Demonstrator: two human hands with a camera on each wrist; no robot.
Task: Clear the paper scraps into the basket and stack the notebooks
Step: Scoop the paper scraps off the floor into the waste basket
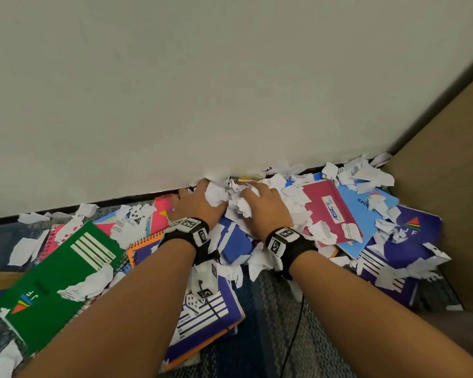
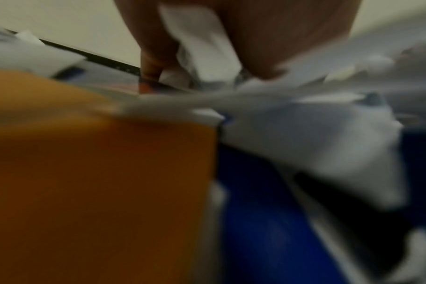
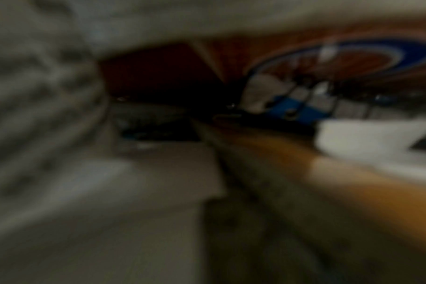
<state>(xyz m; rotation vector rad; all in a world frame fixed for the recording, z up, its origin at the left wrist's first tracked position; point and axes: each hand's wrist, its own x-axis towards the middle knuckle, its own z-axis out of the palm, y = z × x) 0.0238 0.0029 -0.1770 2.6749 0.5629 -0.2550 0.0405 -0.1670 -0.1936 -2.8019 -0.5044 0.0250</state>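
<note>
A heap of white paper scraps [image 1: 230, 199] lies at the foot of the wall. My left hand [image 1: 195, 204] and right hand [image 1: 268, 207] close in on it from either side, fingers curled into the paper. The left wrist view shows a scrap [image 2: 197, 38] held between my fingers [image 2: 153, 57] and palm. The right wrist view is dark and blurred. Notebooks lie scattered on the carpet: a green one [image 1: 63, 279] at left, a maroon one [image 1: 328, 211], a light blue one [image 1: 366, 216] and a purple one [image 1: 404, 241] at right, and another purple one [image 1: 208, 317] under my left forearm. No basket is in view.
A white wall [image 1: 230, 91] stands right behind the heap, and a brown panel [image 1: 448, 214] closes off the right side. More scraps [image 1: 363, 173] fill that corner and dot the carpet at left. A yellow pen-like object [image 1: 246, 180] lies at the wall's base. A black cable [image 1: 298, 309] runs under my right forearm.
</note>
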